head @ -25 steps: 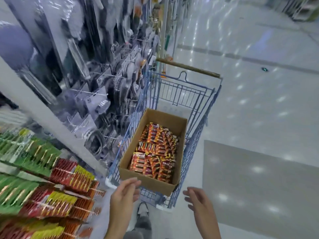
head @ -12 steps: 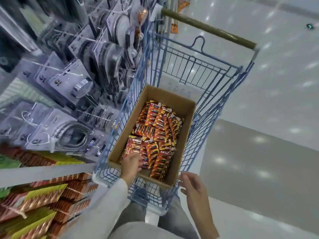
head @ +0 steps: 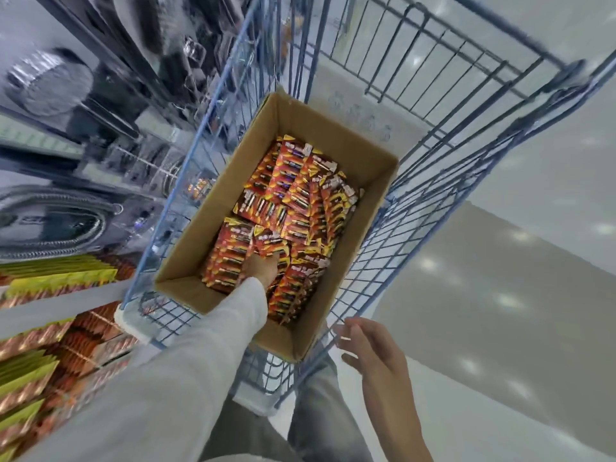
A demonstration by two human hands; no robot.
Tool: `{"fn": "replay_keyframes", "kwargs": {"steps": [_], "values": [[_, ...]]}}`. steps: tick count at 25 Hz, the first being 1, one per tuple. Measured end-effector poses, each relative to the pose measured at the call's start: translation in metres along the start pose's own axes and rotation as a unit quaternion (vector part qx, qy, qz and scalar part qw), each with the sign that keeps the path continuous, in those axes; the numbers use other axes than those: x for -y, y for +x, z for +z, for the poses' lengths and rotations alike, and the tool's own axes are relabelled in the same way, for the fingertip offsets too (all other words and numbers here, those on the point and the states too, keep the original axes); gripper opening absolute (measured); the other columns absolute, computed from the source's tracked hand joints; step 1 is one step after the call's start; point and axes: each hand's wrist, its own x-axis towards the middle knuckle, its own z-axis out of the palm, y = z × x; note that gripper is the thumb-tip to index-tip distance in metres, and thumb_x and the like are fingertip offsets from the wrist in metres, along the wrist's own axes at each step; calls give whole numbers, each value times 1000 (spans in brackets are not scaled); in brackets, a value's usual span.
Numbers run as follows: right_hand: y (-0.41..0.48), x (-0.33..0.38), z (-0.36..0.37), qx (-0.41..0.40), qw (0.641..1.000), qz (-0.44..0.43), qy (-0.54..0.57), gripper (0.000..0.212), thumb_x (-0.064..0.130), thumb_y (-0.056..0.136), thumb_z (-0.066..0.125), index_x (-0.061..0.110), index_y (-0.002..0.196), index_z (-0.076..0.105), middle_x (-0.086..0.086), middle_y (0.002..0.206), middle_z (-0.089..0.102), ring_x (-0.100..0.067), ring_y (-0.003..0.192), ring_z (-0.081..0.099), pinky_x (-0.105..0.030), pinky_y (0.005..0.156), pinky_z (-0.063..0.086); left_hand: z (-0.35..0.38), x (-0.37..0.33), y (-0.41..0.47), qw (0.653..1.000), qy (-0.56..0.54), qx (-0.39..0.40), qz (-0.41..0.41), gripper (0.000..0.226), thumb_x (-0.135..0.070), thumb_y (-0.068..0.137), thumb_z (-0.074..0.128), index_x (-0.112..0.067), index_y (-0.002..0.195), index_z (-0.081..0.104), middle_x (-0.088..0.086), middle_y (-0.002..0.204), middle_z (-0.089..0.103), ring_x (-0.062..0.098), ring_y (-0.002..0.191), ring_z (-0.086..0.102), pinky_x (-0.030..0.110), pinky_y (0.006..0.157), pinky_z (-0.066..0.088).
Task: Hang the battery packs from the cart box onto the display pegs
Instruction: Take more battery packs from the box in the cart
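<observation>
The fingers of the left hand are buried in the red, orange and yellow carded battery packs. It cannot be determined whether they have closed on a pack or only press into the heap, because only the back of the hand and the pale grey sleeve show. The packs lie loose and overlapping inside the open brown cardboard box, so a single card probably has to be dug out rather than lifted off the top. The right hand is just outside the box's near right corner, its fingers spread, relaxed and holding nothing. The fingertips are at the rim wire of the blue wire cart that carries the box, probably to steady it; contact cannot be confirmed. Left of the box, beyond the cart's wire side, the display holds rows of yellow-green and red packs, with blurred packaged hoses above them. Individual pegs cannot be made out. Any pack taken out must clear the box wall and then the cart's side before it reaches the display.
</observation>
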Motion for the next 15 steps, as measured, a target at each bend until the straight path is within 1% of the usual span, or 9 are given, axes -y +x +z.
{"fn": "replay_keyframes", "kwargs": {"steps": [1,3,5,7,10,12,13,15], "values": [[5,4,0,4,1000,-1,-3,16,21,102,57,16,97,71,-3,89,76,-9,76,71,-19,68,53,5,0,2,1000,0,-15,1,59,-47,98,64,-18,147,52,9,149,55,40,137,51,53,119,37],[13,7,1,7,1000,-1,-20,15,27,102,58,21,98,72,3,95,76,-10,90,71,-23,79,54,9,-2,0,999,-10,-46,-3,49,-38,101,64,-16,144,54,10,147,57,40,136,52,53,118,37],[20,11,3,15,999,0,-36,15,30,102,58,24,101,72,8,98,76,-10,97,70,-26,88,54,11,4,-4,998,-7,-65,-6,37,-31,103,64,-12,134,61,11,139,61,39,130,55,51,115,40],[29,19,4,25,998,2,-49,15,29,102,58,23,105,71,9,100,76,-9,99,70,-26,89,54,10,6,-11,997,-27,-79,2,27,-23,104,62,-7,126,62,14,135,62,38,126,56,47,110,42],[51,36,8,49,995,-29,-78,14,29,102,59,22,110,69,9,103,75,-7,100,69,-23,88,53,-5,11,-42,992,-71,-99,24,20,-15,107,54,-5,124,57,14,124,61,35,121,57,41,100,42],[84,51,16,60,988,-62,-130,17,31,102,60,22,115,67,10,108,72,-8,103,67,-28,92,54,-24,17,-69,988,-102,-105,51,20,-16,109,50,-7,126,54,11,124,62,29,118,58,40,101,43],[109,58,24,56,983,-71,-158,20,31,103,59,21,120,64,8,114,70,-10,106,65,-30,93,53,-36,19,-83,985,-122,-102,62,22,-18,109,50,-8,128,54,7,123,63,25,114,59,40,100,45],[164,75,43,26,976,-65,-206,28,24,103,55,15,129,58,0,124,64,-16,112,61,-29,92,48,-60,24,-110,974,-194,-77,88,24,-22,108,54,-13,131,56,0,119,70,22,108,68,36,89,52]]}}
